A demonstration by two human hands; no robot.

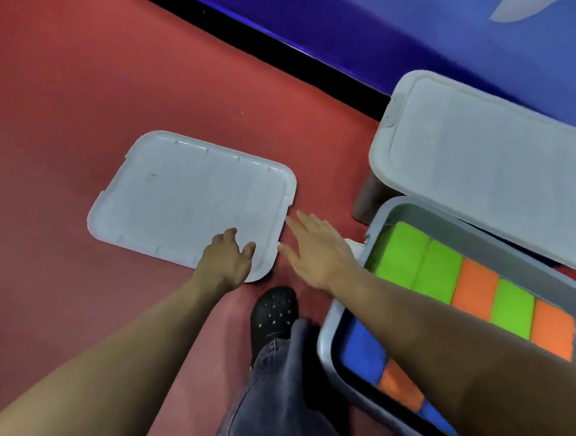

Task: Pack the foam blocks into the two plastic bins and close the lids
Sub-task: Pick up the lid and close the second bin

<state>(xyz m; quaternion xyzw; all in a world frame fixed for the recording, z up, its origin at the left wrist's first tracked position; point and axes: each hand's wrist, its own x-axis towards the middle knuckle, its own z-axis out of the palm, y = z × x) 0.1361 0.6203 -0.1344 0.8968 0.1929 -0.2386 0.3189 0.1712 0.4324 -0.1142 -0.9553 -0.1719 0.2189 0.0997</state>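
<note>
A loose grey lid [184, 197] lies flat on the red floor at the centre. My left hand [227, 260] rests on its near right corner, fingers curled over the surface. My right hand [317, 248] hovers open beside the lid's right edge, fingers spread, holding nothing. At the lower right an open grey bin [333, 319] holds green [417, 263], orange [474, 284] and blue foam blocks [364, 351] packed side by side; my right forearm crosses over part of it. Behind it a second bin [489, 168] has its lid on.
A blue padded wall [402, 15] with a black base strip runs diagonally across the back. My black perforated shoe [274, 314] and dark trouser leg stand just below the lid. Red floor stretches to the left.
</note>
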